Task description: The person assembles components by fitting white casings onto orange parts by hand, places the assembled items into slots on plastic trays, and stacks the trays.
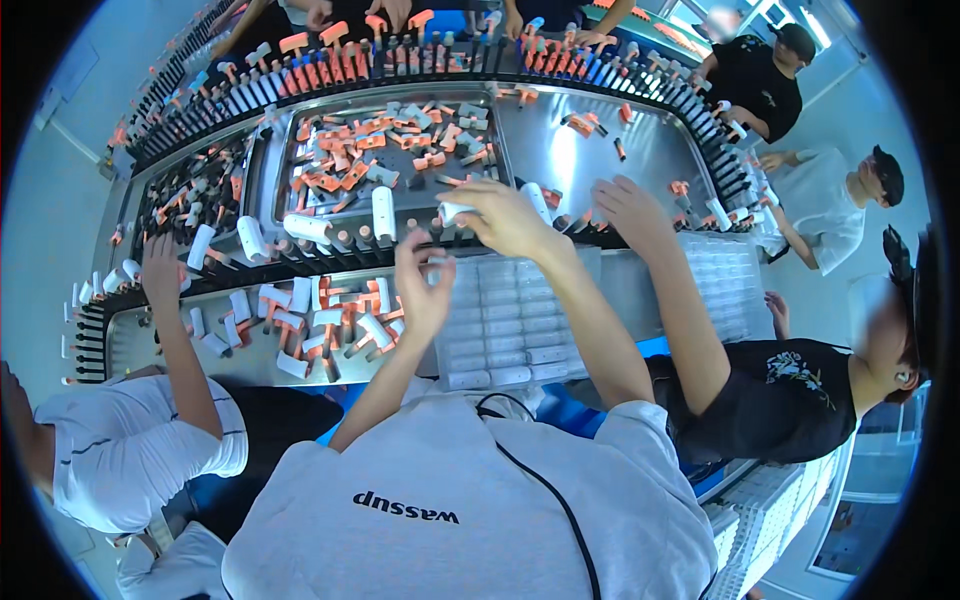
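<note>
In my right hand [505, 222], the fingers are closed around a short white cylindrical piece [454, 212], held above the row of dark pegs [345, 243]. My left hand [424, 290] is just below and to the left, its fingers curled but apart, and I make out nothing in its grasp. Beneath my right forearm lies a clear plastic tray [495, 308] with rows of long slots. White cylinders [468, 380] fill a few slots at its near edge. A white cylinder [383, 213] stands on the peg row, left of my right hand.
Orange-and-white T-shaped parts [328, 318] lie in a metal tray at near left. More orange and grey pieces [350, 150] fill the middle bin, dark pieces [190, 190] the left one. Co-workers' hands reach in at left [160, 270] and right [635, 212]. Clear trays [715, 285] are stacked at right.
</note>
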`<state>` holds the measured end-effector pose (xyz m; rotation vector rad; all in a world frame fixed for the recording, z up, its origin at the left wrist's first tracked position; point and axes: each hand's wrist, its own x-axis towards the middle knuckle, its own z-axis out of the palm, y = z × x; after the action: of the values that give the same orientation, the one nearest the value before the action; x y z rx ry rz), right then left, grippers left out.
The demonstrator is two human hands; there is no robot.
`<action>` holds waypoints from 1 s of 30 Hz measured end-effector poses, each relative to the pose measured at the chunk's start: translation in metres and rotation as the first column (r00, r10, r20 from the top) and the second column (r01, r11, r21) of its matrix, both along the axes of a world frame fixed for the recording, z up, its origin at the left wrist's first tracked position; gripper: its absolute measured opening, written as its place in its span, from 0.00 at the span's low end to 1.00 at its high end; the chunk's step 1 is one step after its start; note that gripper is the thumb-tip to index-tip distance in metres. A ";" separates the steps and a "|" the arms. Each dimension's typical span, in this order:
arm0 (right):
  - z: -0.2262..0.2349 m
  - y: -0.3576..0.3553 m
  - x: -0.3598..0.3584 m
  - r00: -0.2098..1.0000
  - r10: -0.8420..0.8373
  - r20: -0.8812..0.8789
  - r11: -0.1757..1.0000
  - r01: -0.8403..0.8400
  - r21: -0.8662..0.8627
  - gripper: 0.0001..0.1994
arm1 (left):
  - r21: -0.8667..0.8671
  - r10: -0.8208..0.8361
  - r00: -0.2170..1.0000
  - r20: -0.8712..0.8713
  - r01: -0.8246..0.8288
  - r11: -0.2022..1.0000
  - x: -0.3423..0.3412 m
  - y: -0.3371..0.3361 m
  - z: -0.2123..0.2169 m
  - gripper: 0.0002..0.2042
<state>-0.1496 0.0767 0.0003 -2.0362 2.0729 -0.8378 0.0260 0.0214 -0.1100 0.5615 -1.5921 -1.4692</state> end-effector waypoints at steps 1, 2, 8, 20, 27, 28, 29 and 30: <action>0.001 -0.009 0.005 0.998 0.059 -0.025 0.996 -0.057 0.072 0.19 | 0.072 0.045 0.998 -0.054 -0.041 0.997 -0.004 -0.006 0.004 0.29; -0.010 -0.017 0.005 0.979 0.116 -0.167 0.992 -0.107 0.065 0.18 | 0.129 -0.007 0.999 -0.040 0.012 0.992 -0.004 -0.013 -0.001 0.31; -0.025 -0.041 0.069 0.983 -0.054 -0.177 0.988 0.027 -0.152 0.24 | 0.207 0.067 0.995 -0.077 -0.050 0.977 0.021 -0.013 -0.017 0.26; -0.066 0.087 0.134 0.855 -0.256 0.451 0.950 0.308 -0.044 0.15 | -0.405 -0.294 0.600 0.744 0.755 0.516 0.074 0.061 -0.046 0.18; -0.136 0.242 0.089 0.667 -0.742 0.064 0.667 0.727 0.162 0.12 | -0.333 -0.334 0.417 0.846 0.900 0.279 0.074 0.064 -0.049 0.15; -0.137 0.249 0.086 0.663 -0.745 0.072 0.665 0.728 0.170 0.12 | -0.321 -0.314 0.409 0.857 0.900 0.296 0.074 0.067 -0.048 0.15; -0.131 0.251 0.083 0.667 -0.737 0.110 0.674 0.711 0.203 0.12 | -0.312 -0.295 0.402 0.867 0.899 0.307 0.071 0.068 -0.042 0.14; -0.129 0.254 0.082 0.670 -0.727 0.149 0.684 0.690 0.235 0.12 | -0.252 -0.335 0.354 0.873 0.916 0.313 0.069 0.066 -0.035 0.14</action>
<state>-0.0676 0.3308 -0.1290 -0.9248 2.6935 -0.8924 0.0952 0.0871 -0.1445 -0.2314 -3.1735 -0.9312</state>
